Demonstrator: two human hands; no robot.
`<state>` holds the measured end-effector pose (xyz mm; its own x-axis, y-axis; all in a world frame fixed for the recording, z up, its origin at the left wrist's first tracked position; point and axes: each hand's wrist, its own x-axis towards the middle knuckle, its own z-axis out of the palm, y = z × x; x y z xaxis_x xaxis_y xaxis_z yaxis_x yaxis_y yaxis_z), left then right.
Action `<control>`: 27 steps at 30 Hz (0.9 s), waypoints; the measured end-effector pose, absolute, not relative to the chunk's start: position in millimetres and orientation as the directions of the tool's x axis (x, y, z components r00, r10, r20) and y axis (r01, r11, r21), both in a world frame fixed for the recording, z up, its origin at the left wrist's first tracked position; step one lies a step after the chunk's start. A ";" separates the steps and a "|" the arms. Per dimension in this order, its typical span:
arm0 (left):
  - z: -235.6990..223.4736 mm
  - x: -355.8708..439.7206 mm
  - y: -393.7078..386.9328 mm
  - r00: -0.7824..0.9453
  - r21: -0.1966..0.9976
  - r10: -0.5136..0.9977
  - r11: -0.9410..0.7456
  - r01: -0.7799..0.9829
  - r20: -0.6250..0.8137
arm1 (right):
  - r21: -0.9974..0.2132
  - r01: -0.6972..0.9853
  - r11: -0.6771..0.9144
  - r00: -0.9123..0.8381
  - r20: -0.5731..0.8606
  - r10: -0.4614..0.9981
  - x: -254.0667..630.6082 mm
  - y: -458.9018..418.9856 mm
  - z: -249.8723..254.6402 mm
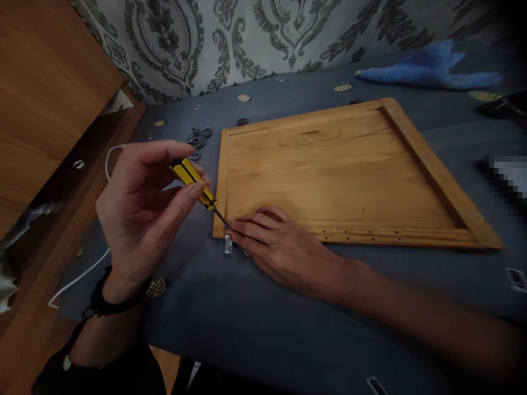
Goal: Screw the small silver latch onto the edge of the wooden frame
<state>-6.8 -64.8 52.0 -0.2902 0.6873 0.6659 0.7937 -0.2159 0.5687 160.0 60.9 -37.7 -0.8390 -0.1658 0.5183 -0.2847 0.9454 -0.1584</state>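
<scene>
My left hand (pixel 140 203) is closed around the yellow-and-black handle of a screwdriver (pixel 190 174). The screwdriver slants down to the right, its tip meeting a small shiny metal bracket (pixel 228 244) at the near left corner of a framed wooden panel (pixel 321 170). Fingers bent and pressed together, my right hand (pixel 284 241) lies over the panel's near edge with its fingertips against the bracket. Its thumb and whatever is under the fingers are hidden. Several small dark holes or screws run along the near frame strip, right of that hand.
The panel lies on a dark blue patterned cloth (pixel 263 323). Dark metal rings or hooks (pixel 198 140) sit beyond my left hand. A blue cloth (pixel 428 68) is at the back right, a dark object (pixel 506 104) at the right edge. Wooden furniture (pixel 49 99) stands at left; a white cable (pixel 82 275) lies nearby.
</scene>
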 end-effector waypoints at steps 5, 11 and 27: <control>49.0 -5.9 -65.2 -0.326 0.573 0.642 -0.218 0.790 0.694 | -0.170 -0.288 0.942 -0.835 0.526 -0.160 160.2 60.6 -37.9; 47.0 -2.9 -69.1 -0.322 0.615 0.686 -0.231 0.754 0.652 | -0.178 -0.289 0.941 -0.834 0.529 -0.156 159.7 60.7 -39.0; 45.1 1.6 -67.4 -0.363 0.649 0.668 -0.239 0.722 0.650 | -0.180 -0.293 0.939 -0.834 0.529 -0.158 160.1 60.9 -37.6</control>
<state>1.6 -67.4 45.1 -0.3630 0.6678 0.6498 0.7223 -0.2389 0.6490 160.1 60.9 -37.6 -0.8340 -0.1583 0.5285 -0.2925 0.9391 -0.1803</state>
